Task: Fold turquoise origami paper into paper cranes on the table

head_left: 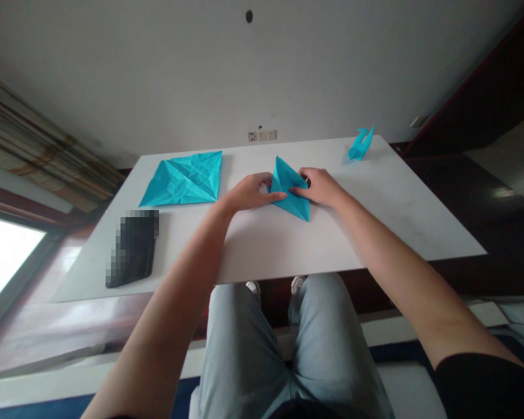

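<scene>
A folded sheet of blue origami paper [290,180] is held between my two hands above the middle of the white table [288,250]. My left hand [254,192] grips its left edge, with the thumb lying across the front. On the opposite side, my right hand [318,185] pinches the right edge, its thumb pressing near the centre. Pointed corners of the paper stick out at the top and the lower right. The fingers behind the paper are partly hidden.
At the table's left lies a creased, unfolded blue sheet [187,177]. Nearer me is a dark flat object [135,250], blurred by pixels. A blue paper crane [360,145] stands at the back right. Wall sockets [262,135] sit just beyond the far edge.
</scene>
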`<state>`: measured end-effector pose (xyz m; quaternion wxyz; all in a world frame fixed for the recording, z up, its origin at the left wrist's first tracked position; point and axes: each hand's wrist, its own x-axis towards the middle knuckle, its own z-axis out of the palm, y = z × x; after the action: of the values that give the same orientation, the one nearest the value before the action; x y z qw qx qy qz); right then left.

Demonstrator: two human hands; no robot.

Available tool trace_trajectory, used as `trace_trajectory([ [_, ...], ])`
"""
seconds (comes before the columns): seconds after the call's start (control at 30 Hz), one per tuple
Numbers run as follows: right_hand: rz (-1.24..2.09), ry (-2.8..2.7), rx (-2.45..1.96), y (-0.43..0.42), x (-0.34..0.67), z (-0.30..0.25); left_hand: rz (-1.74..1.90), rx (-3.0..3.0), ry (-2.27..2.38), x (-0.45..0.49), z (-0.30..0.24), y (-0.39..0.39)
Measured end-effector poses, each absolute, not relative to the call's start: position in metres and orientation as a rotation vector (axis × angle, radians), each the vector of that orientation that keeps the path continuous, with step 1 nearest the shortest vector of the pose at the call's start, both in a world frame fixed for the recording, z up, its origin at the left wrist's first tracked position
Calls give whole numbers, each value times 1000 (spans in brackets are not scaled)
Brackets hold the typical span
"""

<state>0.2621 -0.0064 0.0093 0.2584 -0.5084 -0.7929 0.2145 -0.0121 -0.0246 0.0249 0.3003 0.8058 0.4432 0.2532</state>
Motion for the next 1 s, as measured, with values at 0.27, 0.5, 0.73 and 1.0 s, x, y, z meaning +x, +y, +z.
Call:
trace_trajectory([
  [0.27,621,-2077,-1356,-5,264,6,764,2116,1170,-14,17,-18],
  [0.5,1002,-1944,-1135,9,273,3,773,2147,1292,-11,11,-16],
  [0.73,1092,-1942,-1108,8,277,5,788,2144,1302,-12,7,-12],
  [1.0,1220,-1900,-1134,6,280,13,942,2100,1488,4,4,-16],
])
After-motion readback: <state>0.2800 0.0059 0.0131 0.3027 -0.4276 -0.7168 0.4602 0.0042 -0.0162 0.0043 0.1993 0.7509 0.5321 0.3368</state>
